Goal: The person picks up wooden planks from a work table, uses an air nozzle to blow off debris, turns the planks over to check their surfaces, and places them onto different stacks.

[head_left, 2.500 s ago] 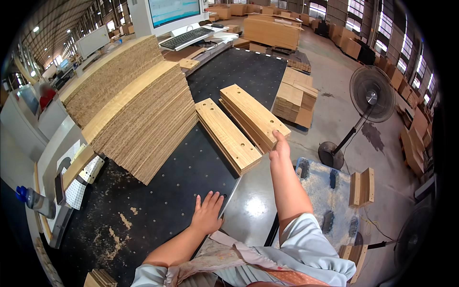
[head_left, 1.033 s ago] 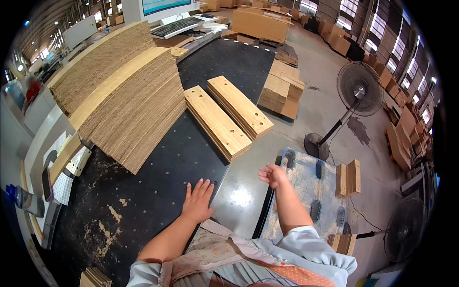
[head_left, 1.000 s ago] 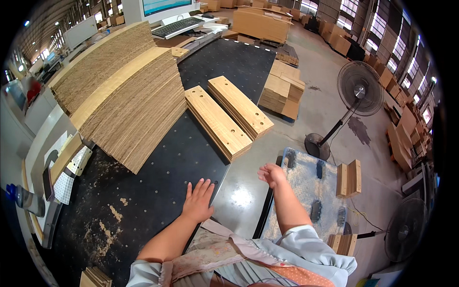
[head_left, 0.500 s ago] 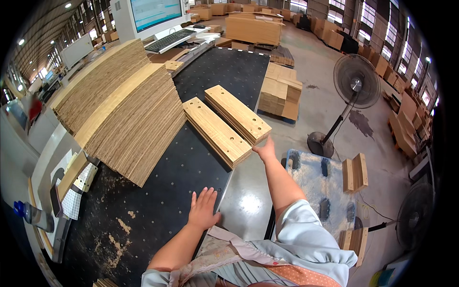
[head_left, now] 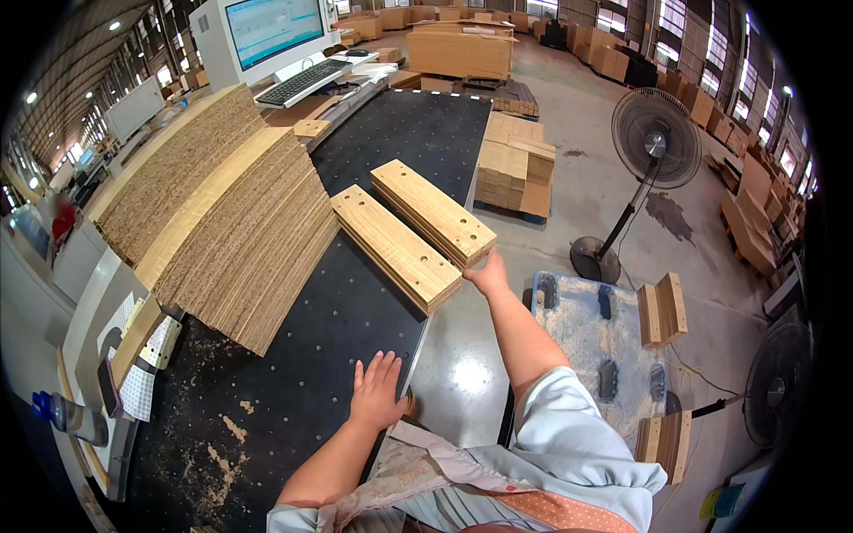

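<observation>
Two stacks of pale wooden boards with drilled holes lie side by side on the black table (head_left: pixel 293 355): a left stack (head_left: pixel 395 244) and a right stack (head_left: pixel 435 209), with a narrow gap between them. My right hand (head_left: pixel 487 272) grips the near right corner of the right stack, thumb at its end face; some fingers are hidden behind the boards. Palm down on the table near its right edge rests my left hand (head_left: pixel 377 393), fingers spread, holding nothing.
A tall pile of large boards (head_left: pixel 240 222) leans on the table's left. Beyond are a monitor (head_left: pixel 275 31) and keyboard (head_left: pixel 306 80). On the right stand a dusty blue pallet (head_left: pixel 577 324) with board stacks (head_left: pixel 663 311), a fan (head_left: pixel 656 142) and stacked cardboard (head_left: pixel 515 164).
The view has shifted slightly. Both hands and the two board stacks keep nearly the same places relative to each other.
</observation>
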`<state>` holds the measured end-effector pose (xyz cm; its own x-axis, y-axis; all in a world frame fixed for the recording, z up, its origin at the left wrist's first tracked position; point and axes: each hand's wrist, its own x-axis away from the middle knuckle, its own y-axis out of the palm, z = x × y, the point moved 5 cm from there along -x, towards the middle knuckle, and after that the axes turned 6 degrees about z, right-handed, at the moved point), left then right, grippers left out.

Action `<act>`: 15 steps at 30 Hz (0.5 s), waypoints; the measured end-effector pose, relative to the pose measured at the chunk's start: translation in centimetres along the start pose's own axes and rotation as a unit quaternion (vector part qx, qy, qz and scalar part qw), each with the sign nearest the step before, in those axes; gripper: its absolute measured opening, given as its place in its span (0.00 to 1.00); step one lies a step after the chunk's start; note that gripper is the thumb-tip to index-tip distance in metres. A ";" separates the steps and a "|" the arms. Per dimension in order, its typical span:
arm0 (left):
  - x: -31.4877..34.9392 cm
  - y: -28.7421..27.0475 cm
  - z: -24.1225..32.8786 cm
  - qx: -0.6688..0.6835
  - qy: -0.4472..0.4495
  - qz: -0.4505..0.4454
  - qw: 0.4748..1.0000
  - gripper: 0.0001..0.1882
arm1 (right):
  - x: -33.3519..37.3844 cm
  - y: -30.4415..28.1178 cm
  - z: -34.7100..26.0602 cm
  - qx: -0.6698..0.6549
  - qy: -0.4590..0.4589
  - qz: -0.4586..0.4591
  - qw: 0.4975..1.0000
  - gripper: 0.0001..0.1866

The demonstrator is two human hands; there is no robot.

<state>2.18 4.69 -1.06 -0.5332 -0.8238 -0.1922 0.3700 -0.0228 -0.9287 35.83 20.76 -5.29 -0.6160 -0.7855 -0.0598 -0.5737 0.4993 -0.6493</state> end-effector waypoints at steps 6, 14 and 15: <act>0.2 -0.4 0.0 -0.002 -0.003 -0.002 1.000 0.39 | 0.8 -0.5 -1.2 0.048 0.010 0.006 0.999 0.52; 0.1 -0.5 -1.4 0.141 -0.002 -0.004 0.990 0.40 | 6.8 3.2 9.9 -0.163 0.071 0.017 0.984 0.45; 0.1 -0.3 -2.8 0.202 -0.016 -0.020 0.979 0.40 | 9.9 3.9 10.6 -0.084 0.054 0.009 0.995 0.34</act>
<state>-0.14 6.22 -1.66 -0.5314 -0.8351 -0.1420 0.6241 -0.2726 -0.7322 33.22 11.04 -16.47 -0.6762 -0.7365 0.0171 -0.6383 0.5741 -0.5128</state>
